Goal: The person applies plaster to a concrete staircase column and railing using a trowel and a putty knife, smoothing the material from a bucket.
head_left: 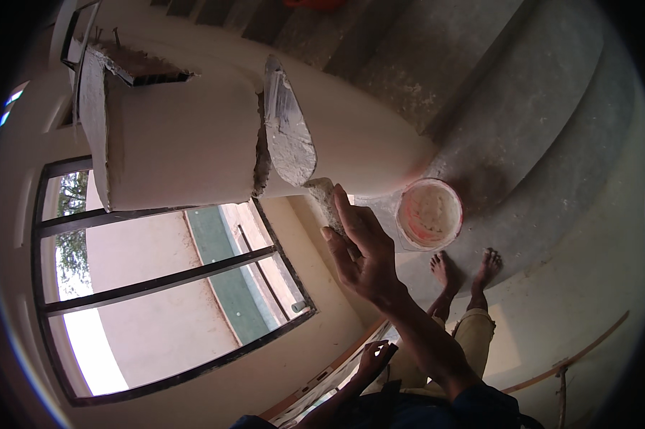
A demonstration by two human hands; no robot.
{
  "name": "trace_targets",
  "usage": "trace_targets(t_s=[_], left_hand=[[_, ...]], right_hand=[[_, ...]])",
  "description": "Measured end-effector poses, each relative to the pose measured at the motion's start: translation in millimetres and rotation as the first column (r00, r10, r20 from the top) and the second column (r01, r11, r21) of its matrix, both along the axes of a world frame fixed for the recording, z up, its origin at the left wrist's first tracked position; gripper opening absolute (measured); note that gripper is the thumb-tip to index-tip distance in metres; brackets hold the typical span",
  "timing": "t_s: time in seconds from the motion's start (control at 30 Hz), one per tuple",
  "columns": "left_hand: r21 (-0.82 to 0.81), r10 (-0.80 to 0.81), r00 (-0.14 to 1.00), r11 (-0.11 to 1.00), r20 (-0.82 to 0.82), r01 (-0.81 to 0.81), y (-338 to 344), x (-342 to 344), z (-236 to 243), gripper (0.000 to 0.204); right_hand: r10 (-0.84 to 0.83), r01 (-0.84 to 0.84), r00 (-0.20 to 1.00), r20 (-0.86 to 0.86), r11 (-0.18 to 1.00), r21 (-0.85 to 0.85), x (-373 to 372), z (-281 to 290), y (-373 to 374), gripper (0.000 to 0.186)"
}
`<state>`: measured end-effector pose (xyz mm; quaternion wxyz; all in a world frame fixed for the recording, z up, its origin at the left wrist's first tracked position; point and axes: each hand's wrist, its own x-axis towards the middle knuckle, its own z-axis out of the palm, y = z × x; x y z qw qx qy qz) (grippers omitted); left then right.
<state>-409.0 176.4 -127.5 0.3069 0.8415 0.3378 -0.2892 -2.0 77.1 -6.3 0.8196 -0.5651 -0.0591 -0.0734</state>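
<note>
My right hand point(359, 250) grips the plaster-crusted handle point(324, 200) of a trowel, whose whitish, smeared blade point(288, 125) is raised against the rough, broken edge of a plastered wall section point(179, 139). Whether the blade touches that edge I cannot tell. Lower down, my left hand point(372, 357) is curled around a dark object that I cannot make out. A bucket point(429, 213) with red inside and pale material smeared in it stands on the grey landing just beyond my bare feet.
Grey concrete stairs point(529, 100) curve across the upper right. A large dark-framed window point(158, 304) fills the lower left. A wooden rail point(351, 343) runs near my left arm, and a brown strip point(587, 343) with a post is at lower right. An orange object point(311, 3) sits at the top.
</note>
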Motion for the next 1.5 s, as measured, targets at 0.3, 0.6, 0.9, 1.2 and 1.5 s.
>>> trace_targets(t_s=[0.3, 0.6, 0.9, 1.2, 1.5], left_hand=[[0.023, -0.054, 0.999, 0.998, -0.006, 0.054, 13, -22, -13, 0.031], [-0.092, -0.037, 0.998, 0.995, -0.044, 0.033, 24, -33, -21, 0.034], [-0.014, -0.007, 0.996, 1.0, -0.089, 0.006, 36, -33, -10, 0.033], [-0.056, -0.04, 0.999, 0.998, -0.009, 0.04, 54, -63, -35, 0.031], [-0.073, 0.054, 0.997, 0.996, -0.062, -0.058, 50, -41, -17, 0.032]], right_hand=[[0.104, -0.105, 0.994, -0.026, 0.992, -0.076, -7, -3, 10, 0.06], [0.017, -0.018, 1.0, -0.014, 0.999, -0.031, -14, 1, 11, 0.061], [-0.006, 0.007, 1.0, 0.026, 0.999, -0.033, -16, -4, 26, 0.061], [-0.001, 0.001, 1.0, -0.009, 1.0, 0.012, -18, -3, 33, 0.062], [-0.083, 0.083, 0.996, -0.039, 0.997, -0.004, -22, -4, 24, 0.061]])
